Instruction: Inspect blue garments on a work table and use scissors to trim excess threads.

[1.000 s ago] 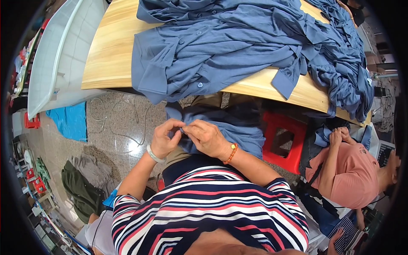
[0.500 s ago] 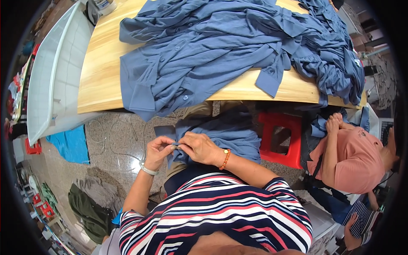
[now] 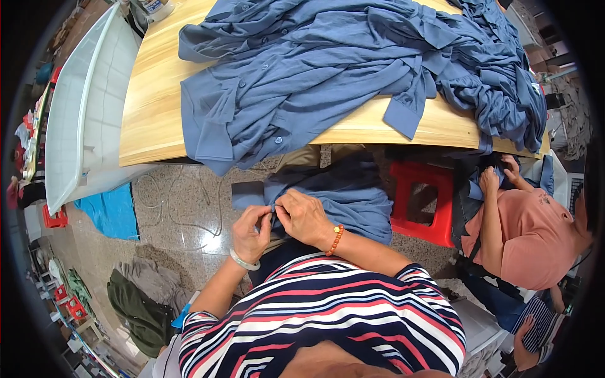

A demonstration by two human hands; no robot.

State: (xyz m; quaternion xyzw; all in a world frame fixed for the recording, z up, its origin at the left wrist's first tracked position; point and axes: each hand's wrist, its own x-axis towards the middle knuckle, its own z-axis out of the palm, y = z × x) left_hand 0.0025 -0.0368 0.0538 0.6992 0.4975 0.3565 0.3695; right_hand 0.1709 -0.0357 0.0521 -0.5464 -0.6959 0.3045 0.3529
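Note:
A blue shirt lies bunched across my lap, one flat end of it sticking out to the left. My left hand, with a pale bangle at the wrist, pinches a small bit of its blue cloth between thumb and finger. Right beside it, my right hand, wearing an orange bead bracelet, is closed on the same piece from the other side. The fingertips nearly meet and cover most of what they grip. On the wooden table ahead, more blue button shirts are heaped, some cuffs and collars reaching its front edge.
A translucent plastic bin stands left of the table. A red stool is at my right, and beyond it sits a person in a pink top handling blue cloth. Dark green and grey garments lie low on my left, near a blue sheet.
Both hands have shifted slightly, the left one turning more upright and moving right, still pinching the cloth together. The neighbour's hands have moved apart.

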